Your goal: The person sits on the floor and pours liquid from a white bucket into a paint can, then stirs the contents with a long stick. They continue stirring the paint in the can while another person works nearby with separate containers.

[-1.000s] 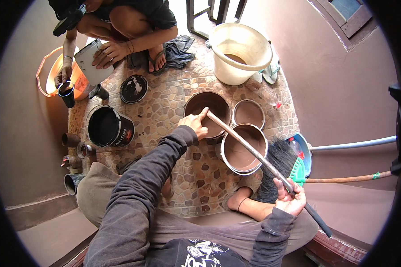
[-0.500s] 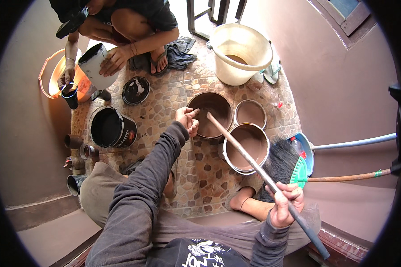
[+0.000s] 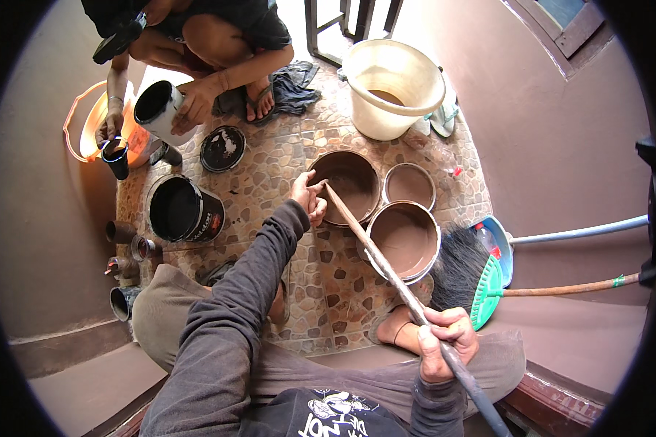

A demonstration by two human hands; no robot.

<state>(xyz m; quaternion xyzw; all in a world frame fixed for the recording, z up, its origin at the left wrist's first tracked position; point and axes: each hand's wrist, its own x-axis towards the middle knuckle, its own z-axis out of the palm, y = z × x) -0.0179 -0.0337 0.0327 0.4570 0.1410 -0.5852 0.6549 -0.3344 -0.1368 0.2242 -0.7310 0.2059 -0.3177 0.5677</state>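
My right hand (image 3: 448, 342) is wrapped round a long wooden stick (image 3: 397, 282), which slants up and left across the picture. The stick's pale tip reaches the left side of an open bucket of brown paint (image 3: 351, 162). At that bucket's left rim is my left hand (image 3: 310, 198), fingers curled on the rim, close to the tip. The stick passes over the edge of a second bucket of brown paint (image 3: 438, 251). Beside these two stands a smaller tub (image 3: 434, 195) filled with brown.
Opposite me a crouching person tilts a white, black-lined bucket (image 3: 166, 120) and holds a small dark cup (image 3: 116, 164). A black paint bucket (image 3: 210, 218) and a stained lid (image 3: 223, 148) lie left. Right are a large cream bucket (image 3: 386, 127), a green broom (image 3: 487, 295) and a blue dustpan (image 3: 504, 262).
The stick's tip has shifted left toward my left hand, and my right hand has moved left and slightly down. The other person's white bucket has changed its tilt.
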